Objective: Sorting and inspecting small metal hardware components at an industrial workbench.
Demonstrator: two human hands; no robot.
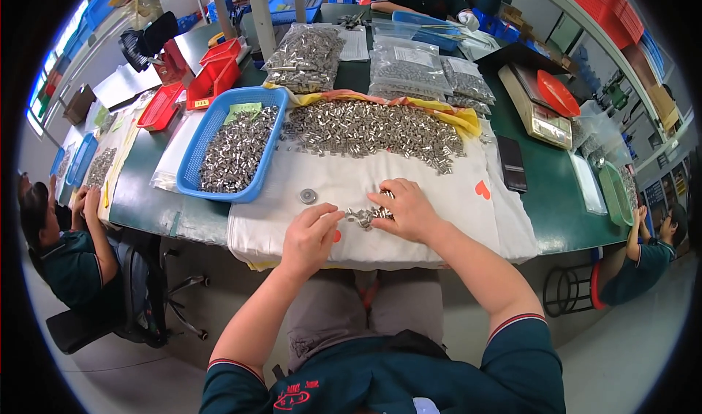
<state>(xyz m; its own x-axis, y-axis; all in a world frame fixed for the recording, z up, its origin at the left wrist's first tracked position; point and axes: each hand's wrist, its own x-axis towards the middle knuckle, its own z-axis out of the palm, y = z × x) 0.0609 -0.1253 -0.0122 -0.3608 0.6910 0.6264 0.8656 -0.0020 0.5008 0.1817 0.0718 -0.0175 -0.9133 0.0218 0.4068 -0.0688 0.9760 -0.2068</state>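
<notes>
parts (360,217): lying on cloth (468,224), 6 o'clock from pile (376,127); spreading them thin probably helps imo
right hand (409,213): loosely cupping some, half open, 3 o'clock
left hand (311,238): bunching nearly closed, 8 o'clock, can't tell if holding any

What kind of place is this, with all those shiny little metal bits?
Probably a factory workshop: there's a big pile of little metal pieces, a clear bag packed with small parts, and a co-worker off to the left.
</notes>
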